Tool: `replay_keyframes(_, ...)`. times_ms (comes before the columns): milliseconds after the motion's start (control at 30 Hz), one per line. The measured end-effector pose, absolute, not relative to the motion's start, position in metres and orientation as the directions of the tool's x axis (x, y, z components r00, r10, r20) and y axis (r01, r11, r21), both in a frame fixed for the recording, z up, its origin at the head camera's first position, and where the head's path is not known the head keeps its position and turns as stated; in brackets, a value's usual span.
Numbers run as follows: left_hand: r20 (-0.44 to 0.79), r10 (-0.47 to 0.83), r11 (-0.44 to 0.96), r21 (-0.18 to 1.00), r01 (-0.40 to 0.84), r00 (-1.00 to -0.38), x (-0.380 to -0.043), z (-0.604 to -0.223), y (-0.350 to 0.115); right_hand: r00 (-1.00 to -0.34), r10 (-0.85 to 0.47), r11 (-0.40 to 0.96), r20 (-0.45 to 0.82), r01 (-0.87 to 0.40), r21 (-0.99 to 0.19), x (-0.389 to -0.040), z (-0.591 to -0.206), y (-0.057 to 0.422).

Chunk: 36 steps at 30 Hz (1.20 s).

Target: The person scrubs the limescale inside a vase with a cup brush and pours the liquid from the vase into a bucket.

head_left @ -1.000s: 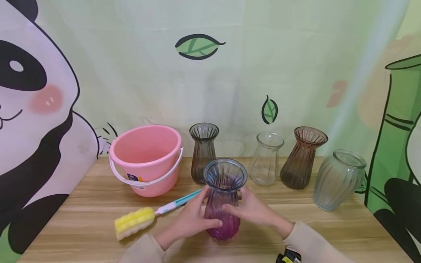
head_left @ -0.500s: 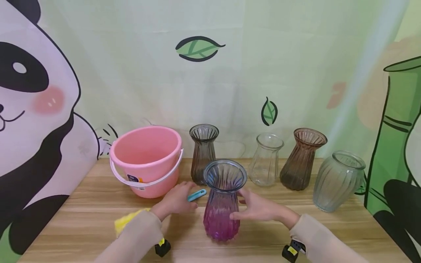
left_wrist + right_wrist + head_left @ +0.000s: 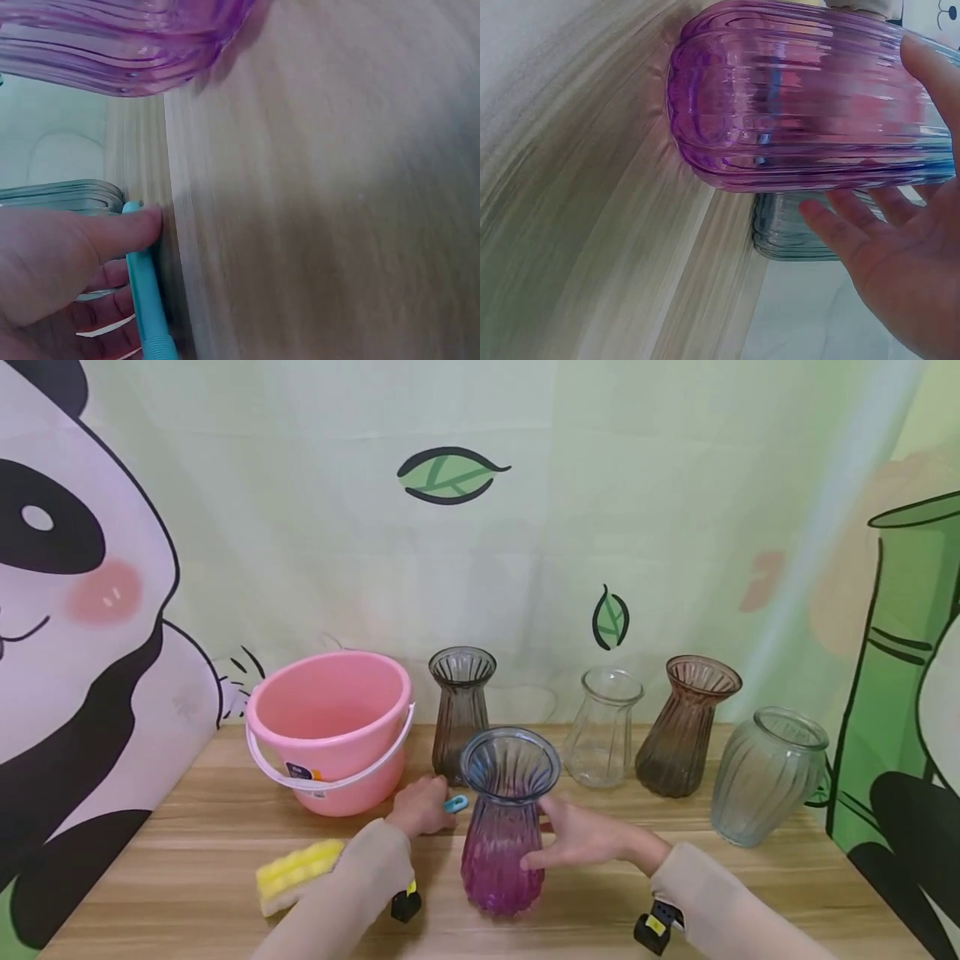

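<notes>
A ribbed glass vase (image 3: 504, 860), purple below and bluish at the rim, stands upright near the middle of the wooden table. My right hand (image 3: 588, 833) is at its right side, thumb toward the front and fingers toward the back, spread and fairly straight; whether they touch the glass is hard to tell. To the vase's left, my left hand (image 3: 422, 806) grips the turquoise handle (image 3: 148, 289) of a bottle brush, thumb on one side and fingers on the other. The brush's yellow-and-white sponge head (image 3: 298, 870) lies partly behind the left sleeve.
A pink bucket (image 3: 330, 739) with a white handle stands at the back left. Along the back are a grey vase (image 3: 459, 727), a clear vase (image 3: 600, 735) and a brown vase (image 3: 684, 735). A pale bluish jar (image 3: 765, 781) stands at the right.
My left hand has left the purple vase, moved left and back, and taken hold of the brush handle. My right hand has shifted slightly rightward; the vase stands in place.
</notes>
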<state>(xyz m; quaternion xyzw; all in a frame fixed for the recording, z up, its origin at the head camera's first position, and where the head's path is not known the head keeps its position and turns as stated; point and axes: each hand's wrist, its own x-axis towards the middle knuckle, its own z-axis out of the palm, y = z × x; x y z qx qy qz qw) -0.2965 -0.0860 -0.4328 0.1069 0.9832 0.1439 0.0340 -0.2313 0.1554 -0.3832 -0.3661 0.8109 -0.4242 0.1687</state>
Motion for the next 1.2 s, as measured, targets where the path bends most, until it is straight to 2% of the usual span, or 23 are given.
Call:
replay_keyframes(267,-0.052,0.255,0.912,0.343,0.223,-0.965,-0.294,-0.424,-0.089,-0.685,-0.728,0.355,0.039,-0.426,-0.832,-0.233,-0.387,0.154)
replay_keyframes(467,0.075,0.353,0.832,0.43,0.349,-0.933,-0.28,-0.384,-0.094,-0.701,-0.712,0.362,0.039,-0.414,-0.835,-0.232,-0.389,0.153)
replay_keyframes(567,0.105,0.414,0.749,0.526,0.403,-0.904,-0.271,-0.36,-0.1,-0.712,-0.702,0.361,0.032,-0.395,-0.845,-0.231,-0.39,0.153)
replay_keyframes(633,0.103,0.458,0.647,0.643,0.41,-0.883,-0.266,-0.344,-0.105,-0.715,-0.698,0.36,0.03,-0.387,-0.849,-0.23,-0.39,0.153)
replay_keyframes(767,0.092,0.511,0.404,0.852,0.334,-0.855,-0.257,-0.314,-0.115,-0.716,-0.698,0.364,0.03,-0.39,-0.846,-0.23,-0.39,0.153)
replay_keyframes(967,0.156,0.448,0.241,0.927,0.287,-0.88,-0.245,-0.286,-0.126,-0.702,-0.711,0.338,0.039,-0.389,-0.857,-0.231,-0.391,0.153)
replay_keyframes(1200,0.203,0.287,0.027,0.975,0.22,-0.936,-0.234,-0.28,-0.131,-0.71,-0.703,0.342,0.03,-0.375,-0.862,-0.229,-0.392,0.153)
